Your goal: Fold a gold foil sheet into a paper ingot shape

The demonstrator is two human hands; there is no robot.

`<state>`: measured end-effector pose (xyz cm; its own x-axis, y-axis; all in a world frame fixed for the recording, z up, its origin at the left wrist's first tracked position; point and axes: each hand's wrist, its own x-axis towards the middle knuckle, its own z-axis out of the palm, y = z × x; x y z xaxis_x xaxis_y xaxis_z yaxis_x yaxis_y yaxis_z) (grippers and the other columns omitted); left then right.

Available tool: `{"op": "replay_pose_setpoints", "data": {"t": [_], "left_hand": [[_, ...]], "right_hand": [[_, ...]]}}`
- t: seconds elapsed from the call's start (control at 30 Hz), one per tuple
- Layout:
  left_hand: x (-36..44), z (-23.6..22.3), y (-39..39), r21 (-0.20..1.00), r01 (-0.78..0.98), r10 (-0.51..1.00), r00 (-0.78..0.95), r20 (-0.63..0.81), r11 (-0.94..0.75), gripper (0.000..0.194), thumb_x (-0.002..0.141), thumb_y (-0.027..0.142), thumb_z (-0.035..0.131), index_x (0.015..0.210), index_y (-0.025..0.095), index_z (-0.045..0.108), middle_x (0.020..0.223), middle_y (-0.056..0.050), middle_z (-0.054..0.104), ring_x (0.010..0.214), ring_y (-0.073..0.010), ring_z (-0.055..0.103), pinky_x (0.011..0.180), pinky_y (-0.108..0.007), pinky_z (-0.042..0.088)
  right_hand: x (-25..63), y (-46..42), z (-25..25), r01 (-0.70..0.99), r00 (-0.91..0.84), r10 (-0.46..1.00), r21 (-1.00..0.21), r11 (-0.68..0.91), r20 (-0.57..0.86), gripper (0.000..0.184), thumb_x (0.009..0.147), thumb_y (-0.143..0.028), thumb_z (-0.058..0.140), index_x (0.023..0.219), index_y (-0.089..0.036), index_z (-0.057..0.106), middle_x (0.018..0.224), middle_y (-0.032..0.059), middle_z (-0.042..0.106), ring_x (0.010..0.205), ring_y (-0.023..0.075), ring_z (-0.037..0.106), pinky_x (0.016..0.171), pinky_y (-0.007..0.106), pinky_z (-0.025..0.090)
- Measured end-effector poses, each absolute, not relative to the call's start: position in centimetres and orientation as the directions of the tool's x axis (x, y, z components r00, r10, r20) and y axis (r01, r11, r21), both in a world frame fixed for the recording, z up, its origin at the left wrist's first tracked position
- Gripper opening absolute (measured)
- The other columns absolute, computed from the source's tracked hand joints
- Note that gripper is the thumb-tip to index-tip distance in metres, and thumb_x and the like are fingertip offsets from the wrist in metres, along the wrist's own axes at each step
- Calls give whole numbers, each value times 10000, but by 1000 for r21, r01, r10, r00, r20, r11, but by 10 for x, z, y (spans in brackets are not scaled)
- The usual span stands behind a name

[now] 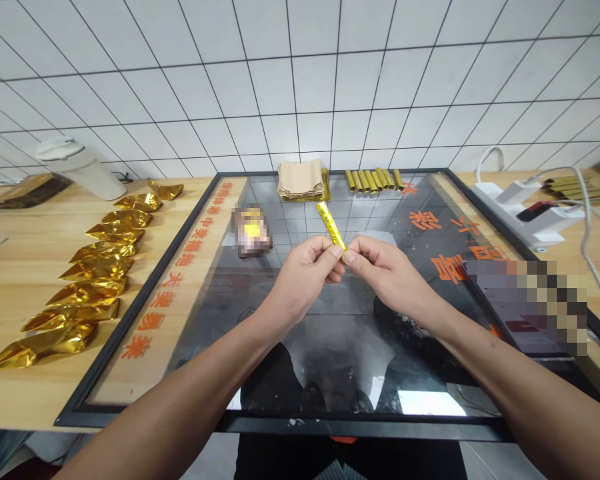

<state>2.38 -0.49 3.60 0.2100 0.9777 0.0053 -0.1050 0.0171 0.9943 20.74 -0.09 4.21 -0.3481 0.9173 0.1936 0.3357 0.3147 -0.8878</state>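
A slim gold foil roll [331,224] slants upward from my fingertips above the dark glass panel [325,333]. My left hand [316,262] pinches its lower end between thumb and fingers. On the other side my right hand [380,262] grips the same end, thumb against it, so the two hands meet there. Beyond them, a stack of brown paper pieces [300,179] lies on gold sheets at the panel's far edge. Beside that stack sits a row of similar gold rolls [373,180].
Several twisted gold foil pieces [87,291] line the wooden table at left, near a white cup [83,167]. A blurred packet [251,243] lies on the glass. At right are a dark flat device [505,313] and a white power strip [525,217] with cables. A tiled wall stands behind.
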Motion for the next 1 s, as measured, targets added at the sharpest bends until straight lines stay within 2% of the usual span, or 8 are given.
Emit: {"op": "replay_pose_setpoints", "data": {"t": [0.17,0.33,0.6,0.8,0.9,1.0], "left_hand": [[22,35,-3,998,-69,980,200,22,-9,305,963,422,696,784,201,586,737,8,640,673,-118,585,670,-252,486],[21,35,-6,990,90,974,210,88,-109,272,1025,397,610,825,217,566,751,20,628,702,-136,592,695,-272,471],[19,42,-14,932,280,957,238,166,-231,332,1050,360,547,747,225,540,702,18,594,686,-158,560,672,-296,399],[17,39,-11,963,193,953,272,133,-190,313,1059,388,544,791,226,545,740,20,611,687,-149,562,682,-292,426],[17,38,-9,972,161,942,315,117,-174,305,1057,398,550,806,225,546,752,21,616,694,-142,576,690,-286,446],[18,39,-10,976,148,924,370,95,-160,296,1048,391,548,802,227,533,749,20,606,694,-140,575,675,-281,450]], "right_hand": [[209,-1,43,275,-453,881,-920,280,133,472,1108,-619,493,868,-231,617,827,9,597,782,187,521,718,329,400],[209,1,43,358,-379,912,-885,299,155,436,1102,-563,516,820,-236,574,770,-14,512,740,181,466,683,331,354],[205,-5,49,426,-338,918,-836,346,208,433,1099,-514,508,782,-237,604,752,3,570,731,195,505,697,345,375],[210,-1,49,287,-440,887,-913,289,142,488,1101,-624,507,832,-235,625,796,7,596,755,187,514,710,329,406],[213,3,49,267,-408,902,-927,263,139,500,1102,-645,493,823,-240,587,786,-3,553,744,179,493,700,317,408],[213,4,49,246,-407,900,-929,276,159,467,1099,-620,521,825,-245,575,771,-7,574,738,178,490,692,316,392]]}}
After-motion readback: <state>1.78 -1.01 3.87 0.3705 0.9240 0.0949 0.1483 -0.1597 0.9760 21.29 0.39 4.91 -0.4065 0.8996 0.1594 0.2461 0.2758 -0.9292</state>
